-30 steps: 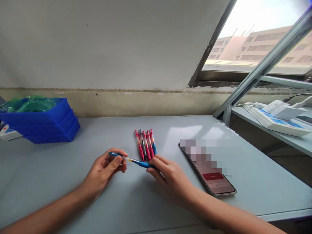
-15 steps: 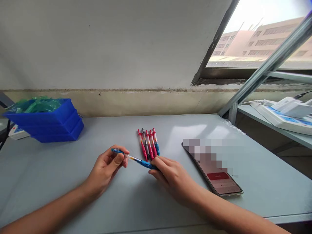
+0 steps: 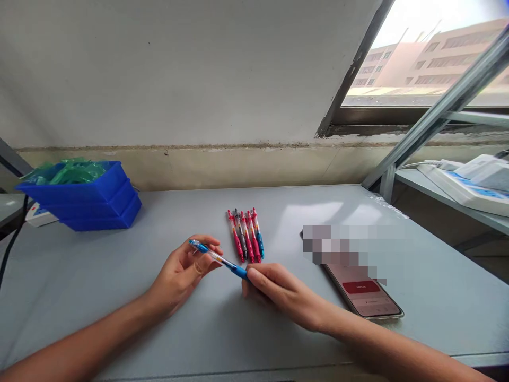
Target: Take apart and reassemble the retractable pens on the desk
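Observation:
A blue ballpoint pen (image 3: pixel 225 262) with a clear barrel is held slantwise between both hands above the table. My left hand (image 3: pixel 181 276) is closed on its upper part, thumb against the barrel, with the blue clip end sticking out past the fingers. Wrapped round the lower blue grip is my right hand (image 3: pixel 284 294), which hides the tip. Just beyond the hands lies a row of several pens (image 3: pixel 247 236), side by side: mostly red ones, one dark, and one with a blue grip and a red top.
A smartphone (image 3: pixel 369 297) lies on the grey table (image 3: pixel 159 350) to the right. Stacked blue trays (image 3: pixel 91 207) with green plastic on top stand at the left. A power strip (image 3: pixel 469 185) rests on a side shelf, beside a metal frame (image 3: pixel 417 132).
The blue pen has turned slightly in my hands, so its clip now shows, and my right fingers have shifted on the grip. The whole view has moved slightly.

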